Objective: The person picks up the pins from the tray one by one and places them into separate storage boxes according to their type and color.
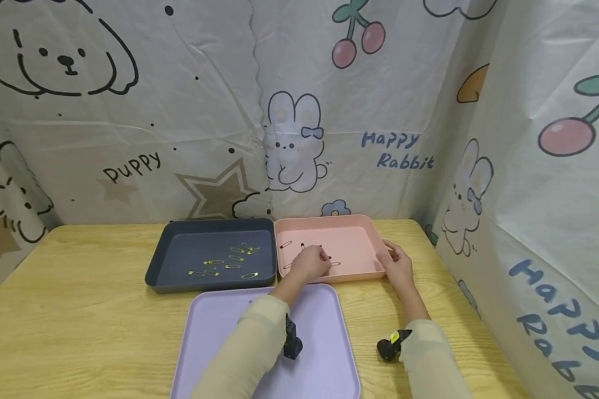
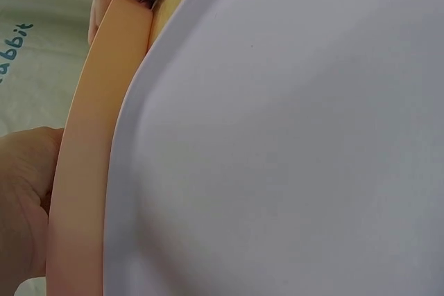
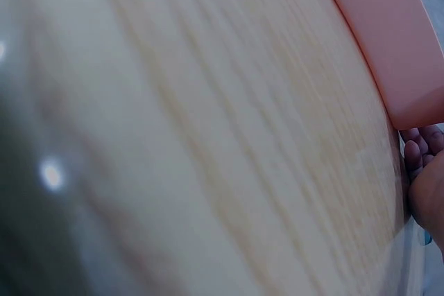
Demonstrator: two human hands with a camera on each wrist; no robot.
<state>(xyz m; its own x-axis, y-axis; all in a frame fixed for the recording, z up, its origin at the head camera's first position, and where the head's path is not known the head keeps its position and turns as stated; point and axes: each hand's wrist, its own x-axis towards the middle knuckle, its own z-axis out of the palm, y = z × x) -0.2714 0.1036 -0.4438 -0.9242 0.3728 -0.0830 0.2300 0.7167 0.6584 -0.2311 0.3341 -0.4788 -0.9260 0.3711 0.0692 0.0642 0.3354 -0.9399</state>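
My left hand [image 1: 310, 264] is inside the pink tray [image 1: 351, 235], its curled fingers low among several small safety pins [image 1: 285, 244] with dark ends. Whether those fingertips pinch a pin is hidden in the head view, and the left wrist view shows only the hand [image 2: 24, 202] behind the tray's wall [image 2: 87, 150]. At the tray's right side, my right hand [image 1: 398, 266] grips the wall near the front corner, thumb at the rim. In the right wrist view its curled fingers [image 3: 414, 154] show beside the pink corner.
A dark grey tray [image 1: 179, 244] holding several yellow safety pins [image 1: 233, 266] stands left of the pink one. In front lies a lilac tray [image 1: 319, 327], partly under the left forearm. Printed cloth [image 1: 204, 122] hangs behind and at the right of the wooden table [image 1: 80, 310].
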